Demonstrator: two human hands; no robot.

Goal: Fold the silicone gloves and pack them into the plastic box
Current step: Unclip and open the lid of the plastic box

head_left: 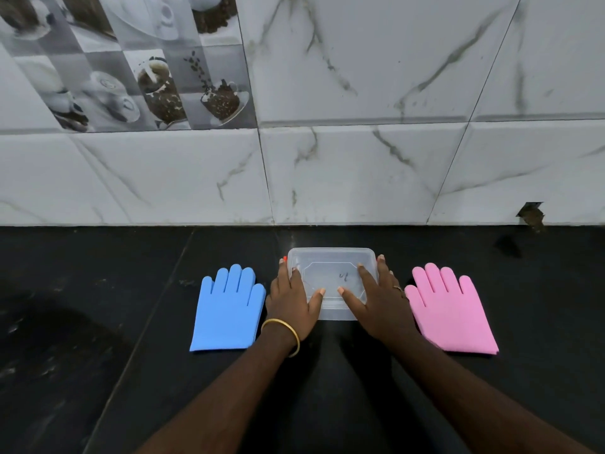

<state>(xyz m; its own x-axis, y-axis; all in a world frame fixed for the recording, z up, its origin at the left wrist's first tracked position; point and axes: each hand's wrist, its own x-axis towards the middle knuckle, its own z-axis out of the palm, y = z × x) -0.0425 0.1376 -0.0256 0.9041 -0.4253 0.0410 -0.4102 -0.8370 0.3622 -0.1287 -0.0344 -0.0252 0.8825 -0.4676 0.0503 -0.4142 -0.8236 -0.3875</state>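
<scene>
A clear plastic box (330, 260) with its lid on sits on the black counter near the wall. My left hand (293, 298) holds its left side, thumb lying on the lid and fingers down the edge. My right hand (376, 296) holds the right side the same way. A blue silicone glove (227, 309) lies flat and unfolded to the left of the box, fingers pointing at the wall. A pink silicone glove (450, 309) lies flat and unfolded to the right.
The black stone counter (98, 322) ends at a white marble-pattern tiled wall (360, 175) just behind the box. A chipped hole (532, 214) shows at the wall's base on the right.
</scene>
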